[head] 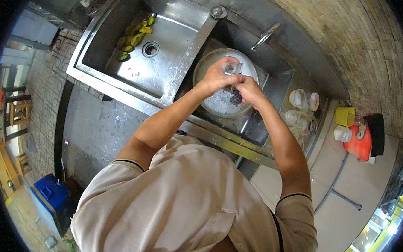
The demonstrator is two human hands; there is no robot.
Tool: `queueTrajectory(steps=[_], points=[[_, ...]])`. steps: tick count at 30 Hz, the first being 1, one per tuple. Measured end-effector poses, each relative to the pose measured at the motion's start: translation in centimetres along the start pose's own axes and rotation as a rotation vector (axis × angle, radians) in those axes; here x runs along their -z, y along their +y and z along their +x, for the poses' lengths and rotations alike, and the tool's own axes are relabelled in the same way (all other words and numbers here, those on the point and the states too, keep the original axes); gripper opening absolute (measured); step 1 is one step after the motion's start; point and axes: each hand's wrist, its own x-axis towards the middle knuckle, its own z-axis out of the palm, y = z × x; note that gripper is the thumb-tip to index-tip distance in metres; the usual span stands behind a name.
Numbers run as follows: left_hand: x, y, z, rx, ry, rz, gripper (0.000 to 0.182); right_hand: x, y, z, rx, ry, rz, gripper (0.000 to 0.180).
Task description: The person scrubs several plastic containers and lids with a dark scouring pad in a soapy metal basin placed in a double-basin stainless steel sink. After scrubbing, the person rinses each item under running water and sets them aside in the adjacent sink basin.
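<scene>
My left hand (218,75) grips a clear drinking glass (231,68), which is tilted with its round end upward. My right hand (253,91) meets it at the lower end and holds a dark, mesh-like scrubber (236,98). The fingers partly hide both the glass and the scrubber. Below both hands sits a wide round metal basin (208,104) with sudsy water in it. It stands in the right-hand bowl of a stainless steel sink (277,75).
Yellow-green fruit pieces (136,39) lie in the left bowl (172,37) beside its drain (150,49). A faucet (265,36) rises behind the basin. Several glasses (297,118) stand at the right. Farther right are a yellow container (344,116) and a red bag (357,146).
</scene>
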Motion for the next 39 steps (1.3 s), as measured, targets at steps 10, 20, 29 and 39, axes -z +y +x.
queueTrajectory(steps=[10, 20, 29, 39], points=[[2.3, 2.5, 0.5, 0.471, -0.313, -0.707, 0.043, -0.1, 0.8, -0.5, 1.094, 0.588, -0.891, 0.030], [-0.2, 1.0, 0.6, -0.289, -0.033, 0.347, 0.049, -2.1, 3.3, 1.3, 0.138, -0.245, 1.127, 0.014], [0.1, -1.5, 0.7, 0.477, -0.325, -0.361, 0.042, -3.4, 5.3, -0.9, 0.555, 0.294, -0.635, 0.019], [-1.1, 1.1, -0.4, -0.296, -0.075, 0.159, 0.045, -4.3, 6.2, 1.5, 0.124, -0.159, 1.590, 0.023]])
